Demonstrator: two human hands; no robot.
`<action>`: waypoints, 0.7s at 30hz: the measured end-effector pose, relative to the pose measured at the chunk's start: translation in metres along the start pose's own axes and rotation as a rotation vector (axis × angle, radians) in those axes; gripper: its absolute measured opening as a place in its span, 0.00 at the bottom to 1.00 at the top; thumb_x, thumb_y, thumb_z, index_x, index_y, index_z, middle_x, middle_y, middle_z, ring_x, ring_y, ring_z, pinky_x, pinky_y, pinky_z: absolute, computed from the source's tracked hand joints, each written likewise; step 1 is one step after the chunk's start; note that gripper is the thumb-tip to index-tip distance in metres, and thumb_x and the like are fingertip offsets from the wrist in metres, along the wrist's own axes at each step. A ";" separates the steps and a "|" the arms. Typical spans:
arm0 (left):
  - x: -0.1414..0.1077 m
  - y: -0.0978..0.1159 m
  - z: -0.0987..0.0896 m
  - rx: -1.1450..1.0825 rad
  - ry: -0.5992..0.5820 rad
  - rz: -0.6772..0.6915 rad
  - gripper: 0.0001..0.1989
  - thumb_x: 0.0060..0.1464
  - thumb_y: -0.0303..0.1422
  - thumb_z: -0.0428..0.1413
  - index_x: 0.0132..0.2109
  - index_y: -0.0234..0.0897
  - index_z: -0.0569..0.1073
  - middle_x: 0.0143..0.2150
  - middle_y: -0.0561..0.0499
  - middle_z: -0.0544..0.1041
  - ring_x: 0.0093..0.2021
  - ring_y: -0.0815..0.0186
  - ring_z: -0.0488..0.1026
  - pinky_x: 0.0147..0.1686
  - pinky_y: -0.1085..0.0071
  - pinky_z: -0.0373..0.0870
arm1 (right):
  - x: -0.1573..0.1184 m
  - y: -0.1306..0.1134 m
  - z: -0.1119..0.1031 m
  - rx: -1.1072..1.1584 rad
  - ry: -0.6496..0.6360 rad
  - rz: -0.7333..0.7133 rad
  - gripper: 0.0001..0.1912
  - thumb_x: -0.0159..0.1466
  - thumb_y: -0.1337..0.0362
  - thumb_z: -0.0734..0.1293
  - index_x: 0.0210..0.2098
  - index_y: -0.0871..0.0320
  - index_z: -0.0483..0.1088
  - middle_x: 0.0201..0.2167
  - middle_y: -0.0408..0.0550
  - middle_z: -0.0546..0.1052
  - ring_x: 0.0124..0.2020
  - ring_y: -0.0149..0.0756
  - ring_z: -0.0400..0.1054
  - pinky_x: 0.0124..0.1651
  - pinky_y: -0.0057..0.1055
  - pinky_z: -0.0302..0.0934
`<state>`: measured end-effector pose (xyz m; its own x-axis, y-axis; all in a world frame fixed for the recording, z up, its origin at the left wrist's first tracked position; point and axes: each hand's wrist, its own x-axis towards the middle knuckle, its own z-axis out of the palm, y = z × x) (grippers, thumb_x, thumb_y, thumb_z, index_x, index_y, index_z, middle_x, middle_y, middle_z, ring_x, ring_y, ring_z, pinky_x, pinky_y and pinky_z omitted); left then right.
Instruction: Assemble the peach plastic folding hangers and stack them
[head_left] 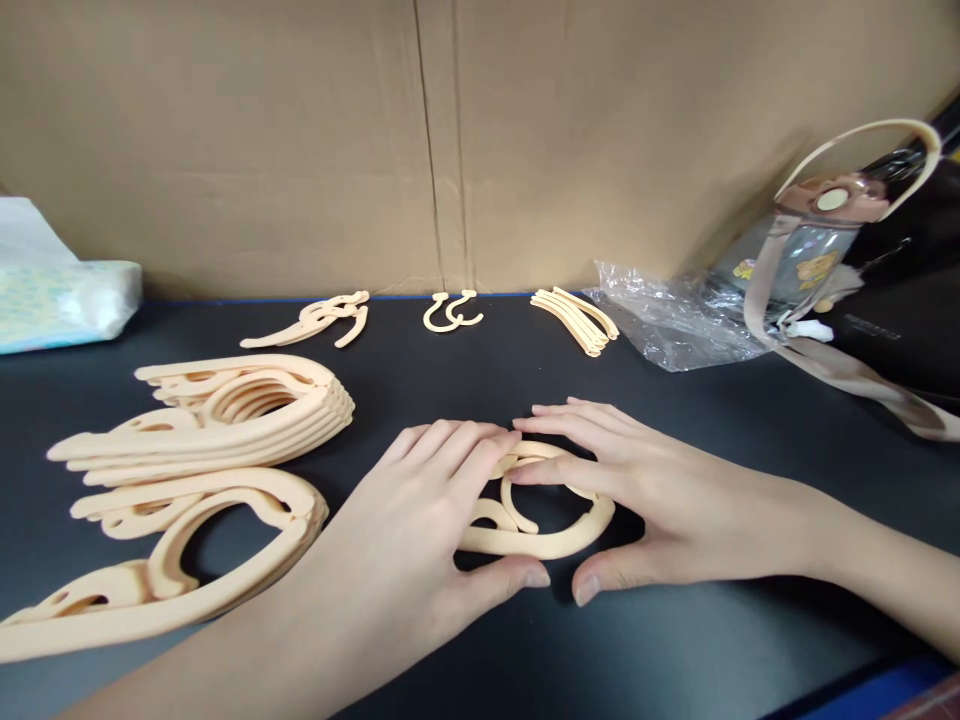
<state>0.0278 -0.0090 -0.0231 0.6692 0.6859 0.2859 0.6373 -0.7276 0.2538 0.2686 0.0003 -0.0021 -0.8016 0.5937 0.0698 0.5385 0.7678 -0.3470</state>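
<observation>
A cream plastic folding hanger (559, 545) lies folded on the black table between my hands. My left hand (442, 510) is closed over its left end, fingers on the far side and thumb on the near side, hiding that part. My right hand (667, 500) reaches over the hanger's right side with its fingers stretched out. The right index finger touches the upper part, and the thumb stands apart near the table. Left of my left hand are a stack of folded hangers (300, 420) and, nearer to me, another folded pile (277, 560).
Along the back lie loose hanger parts (322, 315), two hooks (442, 312) and a bundle of curved strips (576, 320). Clear plastic wrap (667, 320) and a strapped water bottle (814, 245) sit at right, a tissue pack (67, 300) at left. A cardboard wall (300, 150) rises behind.
</observation>
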 end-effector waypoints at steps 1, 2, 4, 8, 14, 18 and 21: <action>0.000 0.000 0.000 0.002 0.002 0.009 0.30 0.53 0.47 0.63 0.57 0.38 0.65 0.55 0.46 0.74 0.51 0.54 0.70 0.47 0.58 0.67 | 0.000 0.000 0.000 -0.001 -0.003 0.005 0.35 0.60 0.45 0.69 0.62 0.52 0.64 0.66 0.56 0.62 0.68 0.49 0.51 0.67 0.51 0.49; 0.000 0.000 -0.001 0.005 0.001 0.014 0.30 0.52 0.46 0.64 0.56 0.38 0.65 0.55 0.46 0.74 0.51 0.54 0.71 0.46 0.58 0.67 | 0.000 0.000 0.000 -0.003 -0.008 0.007 0.36 0.60 0.45 0.69 0.63 0.52 0.63 0.66 0.56 0.62 0.69 0.49 0.51 0.67 0.51 0.49; 0.000 0.001 -0.001 0.016 0.004 0.029 0.30 0.52 0.46 0.64 0.56 0.37 0.66 0.54 0.46 0.74 0.51 0.54 0.71 0.46 0.58 0.68 | -0.001 0.000 0.001 -0.003 -0.011 0.004 0.38 0.60 0.44 0.69 0.65 0.52 0.61 0.67 0.56 0.61 0.69 0.48 0.50 0.68 0.50 0.48; 0.000 0.002 -0.005 0.085 0.008 0.065 0.29 0.52 0.48 0.63 0.53 0.33 0.69 0.50 0.43 0.76 0.47 0.52 0.73 0.43 0.56 0.70 | -0.002 -0.001 -0.002 0.008 0.025 0.018 0.38 0.62 0.46 0.68 0.66 0.54 0.59 0.66 0.56 0.61 0.68 0.45 0.52 0.68 0.48 0.50; 0.000 0.018 -0.014 0.237 -0.041 0.115 0.39 0.41 0.53 0.66 0.53 0.26 0.74 0.44 0.38 0.79 0.39 0.49 0.76 0.36 0.56 0.74 | -0.003 -0.001 -0.009 0.024 0.170 0.049 0.25 0.67 0.54 0.65 0.61 0.56 0.64 0.62 0.56 0.68 0.64 0.45 0.60 0.64 0.48 0.58; -0.020 0.023 -0.008 0.293 -0.080 0.133 0.38 0.41 0.54 0.62 0.54 0.32 0.75 0.44 0.39 0.81 0.36 0.48 0.76 0.25 0.59 0.70 | -0.002 0.003 -0.006 -0.013 0.193 0.063 0.21 0.68 0.55 0.64 0.58 0.54 0.67 0.59 0.55 0.71 0.61 0.46 0.63 0.61 0.51 0.60; -0.055 0.013 -0.003 0.274 0.095 0.138 0.35 0.50 0.52 0.54 0.61 0.38 0.69 0.52 0.40 0.78 0.41 0.46 0.76 0.30 0.57 0.71 | -0.002 0.005 -0.003 -0.038 0.180 0.063 0.20 0.68 0.55 0.64 0.56 0.54 0.69 0.58 0.55 0.71 0.61 0.46 0.64 0.62 0.52 0.58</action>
<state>-0.0018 -0.0562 -0.0326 0.7264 0.5671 0.3883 0.6306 -0.7746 -0.0484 0.2735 0.0040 -0.0008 -0.7082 0.6720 0.2164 0.5985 0.7341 -0.3208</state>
